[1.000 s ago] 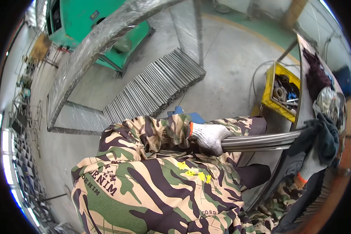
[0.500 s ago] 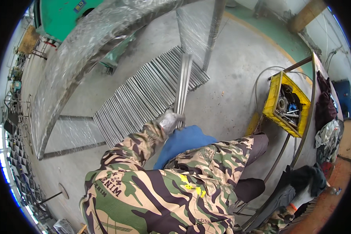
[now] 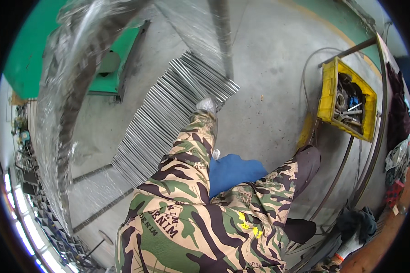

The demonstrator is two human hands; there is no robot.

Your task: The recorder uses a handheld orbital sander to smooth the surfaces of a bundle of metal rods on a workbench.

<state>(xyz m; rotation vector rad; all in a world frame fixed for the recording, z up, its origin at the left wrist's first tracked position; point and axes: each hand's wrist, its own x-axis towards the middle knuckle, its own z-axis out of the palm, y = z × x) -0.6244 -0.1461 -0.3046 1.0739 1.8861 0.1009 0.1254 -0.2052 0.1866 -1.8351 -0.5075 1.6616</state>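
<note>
My left hand (image 3: 207, 105), in a pale grey glove, is stretched out over a slanting row of shiny metal tubes (image 3: 146, 127) on the floor. Its fingers seem closed round the near ends of a few brighter tubes (image 3: 187, 75), which lie across the row at a different angle. The arm hides part of the row. Of my right hand, perhaps only a small white patch (image 3: 216, 154) shows beside the blue cloth (image 3: 237, 173) at my lap; its fingers are hidden.
A frame wrapped in clear plastic (image 3: 59, 91) arches over the left, before a green machine (image 3: 27, 68). On the right, a yellow crate (image 3: 328, 91) holds metal parts and tools. At the lower right, a white glove with an orange cuff (image 3: 338, 257) shows beside dark cloth.
The tubes in my left hand stood out steeply toward the camera; now they lie down on the row. The hand has moved farther away with my arm straighter, and the view has shifted.
</note>
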